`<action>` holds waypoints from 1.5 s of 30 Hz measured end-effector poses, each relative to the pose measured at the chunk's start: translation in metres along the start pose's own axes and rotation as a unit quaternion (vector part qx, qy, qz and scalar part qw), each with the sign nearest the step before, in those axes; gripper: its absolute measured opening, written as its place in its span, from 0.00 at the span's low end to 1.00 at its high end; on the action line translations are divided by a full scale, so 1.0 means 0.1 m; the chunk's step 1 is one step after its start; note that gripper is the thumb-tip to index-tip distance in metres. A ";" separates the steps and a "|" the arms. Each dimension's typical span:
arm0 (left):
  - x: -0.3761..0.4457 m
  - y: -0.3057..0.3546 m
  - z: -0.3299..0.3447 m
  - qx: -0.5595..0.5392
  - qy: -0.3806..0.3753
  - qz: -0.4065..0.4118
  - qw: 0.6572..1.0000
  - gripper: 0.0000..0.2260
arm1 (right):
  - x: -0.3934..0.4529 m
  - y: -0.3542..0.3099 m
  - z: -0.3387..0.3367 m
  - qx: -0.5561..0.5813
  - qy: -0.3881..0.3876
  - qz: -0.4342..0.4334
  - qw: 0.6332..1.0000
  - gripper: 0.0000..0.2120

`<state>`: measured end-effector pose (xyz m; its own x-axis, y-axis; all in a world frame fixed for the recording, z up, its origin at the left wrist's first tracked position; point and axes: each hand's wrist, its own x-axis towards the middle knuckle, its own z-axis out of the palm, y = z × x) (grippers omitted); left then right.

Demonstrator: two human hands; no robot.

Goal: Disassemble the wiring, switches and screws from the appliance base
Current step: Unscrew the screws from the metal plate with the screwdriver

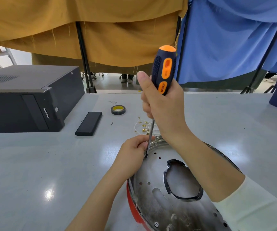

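One screwdriver upright, tip down.

Shiny scratched metal base plate (red glossy rim), rubbery dimpled screwdriver handle, glossy grey table

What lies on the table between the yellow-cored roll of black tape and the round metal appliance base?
A loose bundle of white wires with brass terminals, in the head view.
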<state>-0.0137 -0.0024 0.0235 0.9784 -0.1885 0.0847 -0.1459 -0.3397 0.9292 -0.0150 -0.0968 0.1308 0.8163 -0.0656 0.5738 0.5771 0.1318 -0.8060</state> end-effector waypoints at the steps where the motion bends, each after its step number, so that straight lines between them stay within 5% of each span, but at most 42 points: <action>1: 0.00 0.00 0.00 0.001 0.001 -0.002 1.000 0.17 | 0.00 -0.03 0.01 0.028 -0.043 0.012 0.999 0.16; 4: 0.00 -0.01 0.00 0.001 0.004 -0.009 1.000 0.16 | 0.02 -0.07 -0.01 0.061 -0.168 0.049 0.983 0.18; 6: 0.01 -0.01 -0.01 -0.002 0.006 -0.008 1.000 0.15 | 0.03 -0.06 -0.04 0.076 -0.175 0.049 0.980 0.14; 15: -0.01 0.02 -0.01 -0.047 -0.001 0.001 0.999 0.18 | -0.04 0.06 -0.08 0.008 0.071 -0.041 0.997 0.11; 23: 0.00 0.01 -0.02 -0.034 0.002 -0.008 0.999 0.15 | 0.01 -0.04 -0.04 0.109 -0.154 0.085 0.978 0.20; 28: -0.01 0.03 -0.03 -0.047 0.003 -0.001 0.999 0.16 | -0.01 -0.01 -0.13 0.097 -0.140 0.052 0.984 0.13; 35: 0.00 0.01 -0.02 -0.059 0.002 0.010 0.998 0.17 | 0.02 0.08 -0.16 0.052 -0.003 -0.012 0.999 0.10; 39: 0.00 0.01 -0.02 -0.067 0.004 0.010 0.998 0.17 | 0.02 0.03 -0.16 0.091 -0.065 0.004 0.994 0.07; 45: -0.01 0.03 -0.03 -0.053 -0.003 0.025 0.998 0.19 | 0.01 -0.06 -0.12 0.135 -0.170 0.065 0.974 0.18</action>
<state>-0.0149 -0.0001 0.0275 0.9694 -0.2077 0.1308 -0.1783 -0.2298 0.9568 -0.0176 -0.1099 0.1340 0.8008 0.2953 0.5211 0.4040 0.3761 -0.8339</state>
